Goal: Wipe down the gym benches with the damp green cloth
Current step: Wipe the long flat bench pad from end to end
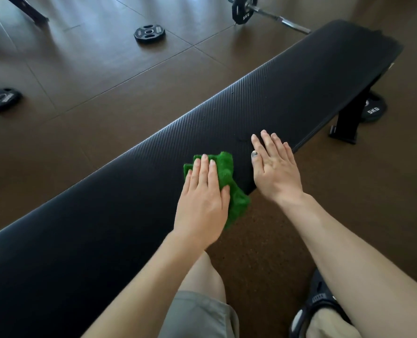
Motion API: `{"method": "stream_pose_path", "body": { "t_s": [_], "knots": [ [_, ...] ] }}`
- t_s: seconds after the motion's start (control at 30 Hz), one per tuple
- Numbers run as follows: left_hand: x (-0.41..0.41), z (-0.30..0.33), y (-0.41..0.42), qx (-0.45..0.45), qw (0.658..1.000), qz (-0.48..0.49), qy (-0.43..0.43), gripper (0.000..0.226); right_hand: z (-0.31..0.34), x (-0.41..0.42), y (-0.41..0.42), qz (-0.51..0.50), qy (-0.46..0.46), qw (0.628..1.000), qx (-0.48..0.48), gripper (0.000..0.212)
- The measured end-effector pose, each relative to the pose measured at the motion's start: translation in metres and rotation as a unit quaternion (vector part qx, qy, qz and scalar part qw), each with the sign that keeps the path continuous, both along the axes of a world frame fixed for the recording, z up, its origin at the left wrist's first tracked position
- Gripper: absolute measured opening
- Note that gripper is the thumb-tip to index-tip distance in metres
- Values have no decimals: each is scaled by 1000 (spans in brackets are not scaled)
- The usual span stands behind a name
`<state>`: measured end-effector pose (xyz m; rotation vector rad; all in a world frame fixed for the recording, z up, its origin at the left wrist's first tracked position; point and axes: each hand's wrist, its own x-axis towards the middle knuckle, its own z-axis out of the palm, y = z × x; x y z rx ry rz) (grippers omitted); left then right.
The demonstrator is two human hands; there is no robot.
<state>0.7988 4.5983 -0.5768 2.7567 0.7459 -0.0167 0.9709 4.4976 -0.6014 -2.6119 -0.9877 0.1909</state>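
Note:
A long black padded gym bench (263, 93) runs diagonally from the lower left to the upper right. The crumpled green cloth (227, 172) lies on its near edge, partly hanging over the side. My left hand (202, 201) presses flat on the cloth with straight fingers. My right hand (275, 167) rests flat on the bench pad just right of the cloth, fingers spread, holding nothing.
Black weight plates (149, 33) (2, 98) lie on the brown floor beyond the bench. A barbell with a 5 kg plate (244, 8) lies at the top. Another 5 kg plate (373, 109) sits by the bench leg (346, 125). My knee and sandalled foot (319, 303) are below.

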Motion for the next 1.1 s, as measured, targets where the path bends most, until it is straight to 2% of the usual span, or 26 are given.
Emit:
{"method": "stream_pose_path", "body": {
  "t_s": [0.1,0.3,0.47,0.7,0.87,0.97,1.1],
  "knots": [
    [-21,-1,-11,14,999,-15,31,71,-2,-1,2,2,-11,1000,-5,55],
    [57,-6,30,-2,1000,15,8,65,4,4,1,29,-29,999,-27,57],
    [115,-9,68,-15,997,77,9,66,16,42,30,69,-28,997,9,55],
    [161,-5,115,-31,982,180,-36,56,8,112,74,134,-45,990,-6,55],
    [184,7,125,-26,959,282,21,46,4,116,65,149,-29,986,64,54],
    [177,11,121,-36,955,292,27,46,2,116,60,154,-15,985,75,54],
    [131,7,107,-34,936,348,-28,46,2,118,60,166,-24,983,77,55]
  ]
}}
